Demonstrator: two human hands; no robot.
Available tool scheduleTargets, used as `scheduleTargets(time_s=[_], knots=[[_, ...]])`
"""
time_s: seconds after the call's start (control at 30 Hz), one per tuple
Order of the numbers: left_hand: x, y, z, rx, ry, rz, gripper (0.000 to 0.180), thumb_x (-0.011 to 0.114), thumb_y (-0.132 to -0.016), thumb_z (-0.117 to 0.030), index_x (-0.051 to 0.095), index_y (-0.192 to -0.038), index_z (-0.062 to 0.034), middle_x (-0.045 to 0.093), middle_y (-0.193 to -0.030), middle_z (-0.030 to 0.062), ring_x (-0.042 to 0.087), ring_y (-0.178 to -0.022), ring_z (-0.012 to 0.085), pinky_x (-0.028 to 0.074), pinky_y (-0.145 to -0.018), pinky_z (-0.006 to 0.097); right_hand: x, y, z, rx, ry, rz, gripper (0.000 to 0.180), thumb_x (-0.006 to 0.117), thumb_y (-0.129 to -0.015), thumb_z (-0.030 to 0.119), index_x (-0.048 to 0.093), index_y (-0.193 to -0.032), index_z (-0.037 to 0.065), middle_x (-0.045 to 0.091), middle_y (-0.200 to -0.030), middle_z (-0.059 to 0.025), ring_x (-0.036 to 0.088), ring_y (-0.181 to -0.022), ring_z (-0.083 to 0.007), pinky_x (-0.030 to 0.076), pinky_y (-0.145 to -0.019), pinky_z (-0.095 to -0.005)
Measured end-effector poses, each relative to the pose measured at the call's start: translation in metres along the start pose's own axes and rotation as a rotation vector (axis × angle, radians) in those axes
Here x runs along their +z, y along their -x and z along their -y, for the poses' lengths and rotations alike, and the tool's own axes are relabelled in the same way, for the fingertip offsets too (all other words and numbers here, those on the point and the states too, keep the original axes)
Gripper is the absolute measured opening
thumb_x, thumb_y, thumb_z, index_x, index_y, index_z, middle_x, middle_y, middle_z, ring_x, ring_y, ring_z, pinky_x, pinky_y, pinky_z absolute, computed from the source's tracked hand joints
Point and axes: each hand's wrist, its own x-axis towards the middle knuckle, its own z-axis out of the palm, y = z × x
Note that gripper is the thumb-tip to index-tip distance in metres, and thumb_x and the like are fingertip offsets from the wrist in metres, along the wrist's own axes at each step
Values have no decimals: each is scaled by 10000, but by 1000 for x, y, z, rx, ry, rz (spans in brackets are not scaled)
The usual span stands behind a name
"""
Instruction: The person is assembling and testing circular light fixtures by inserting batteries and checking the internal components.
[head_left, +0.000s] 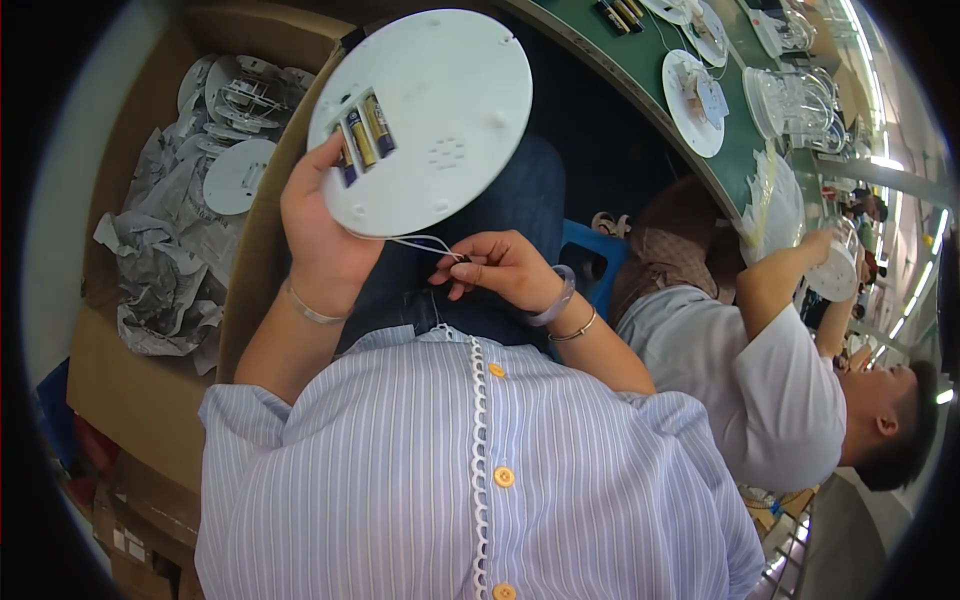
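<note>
My left hand (325, 225) grips the lower left rim of a round white plastic disc (440, 110), tilted up in front of me. Several batteries (362, 138) sit in an uncovered compartment on its face, and a cluster of small holes lies beside them. Thin white wires (415, 240) come out from under the disc's lower edge. Below and right of the disc, my right hand (500, 268) pinches the end of these wires between thumb and fingers. A small dark piece shows at the fingertips, too small to make out.
At my left stands a cardboard box (265, 200) holding white discs (240, 177) and crumpled paper (165, 265). A green worktable (640, 45) on the right carries more disc parts (693, 103) and clear plastic pieces (800, 110). A co-worker (760, 370) sits close by, near a blue stool (590, 260).
</note>
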Motion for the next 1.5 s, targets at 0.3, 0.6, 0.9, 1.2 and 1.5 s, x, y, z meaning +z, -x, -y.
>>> scheduleTargets(time_s=[0.3, 0.6, 0.9, 1.2, 1.5], knots=[[-2, -9, -7, -347, 653, 428, 570, 466, -823, -195, 179, -1297, -60, 83, -1371, 112, 168, -1253, 247, 424, -858, 445, 16, -5, 19, -213, -71, 10, 202, 556, -740, -57, 520, -939, -46, 600, -865, -164, 597, -807, -178, 484, -731, -244], [-14, -10, -13, -327, 475, 238, 436, 370, -831, -143, 299, -1209, 62, 411, -1194, 189, 399, -1119, 311, 423, -868, 426, 12, -4, 18, -245, 14, -117, 181, 581, -714, -70, 546, -888, -30, 595, -889, -158, 590, -806, -170, 478, -741, -242], [0, 7, 2, -155, -45, 77, 392, 408, -832, -105, 331, -1202, 0, 473, -1131, 161, 498, -1023, 240, 417, -866, 363, 12, 8, 34, -352, -44, -318, 244, 489, -828, 108, 483, -1047, 0, 581, -874, -89, 553, -713, -114, 456, -652, -218], [5, 1, 4, -168, -76, 15, 334, 435, -841, -185, 418, -1131, -19, 540, -1040, 130, 550, -939, 220, 466, -792, 345, 12, 12, 29, -317, -19, -335, 249, 524, -802, 82, 511, -1038, 4, 586, -833, -62, 519, -649, -88, 435, -618, -205], [-6, -4, 8, 24, -370, -169, 325, 580, -769, -146, 481, -1060, -40, 571, -954, 80, 574, -842, 155, 478, -722, 276, 16, 14, 34, -279, 64, -404, 220, 524, -790, 64, 535, -1000, 1, 597, -841, -74, 545, -670, -107, 444, -607, -209]])
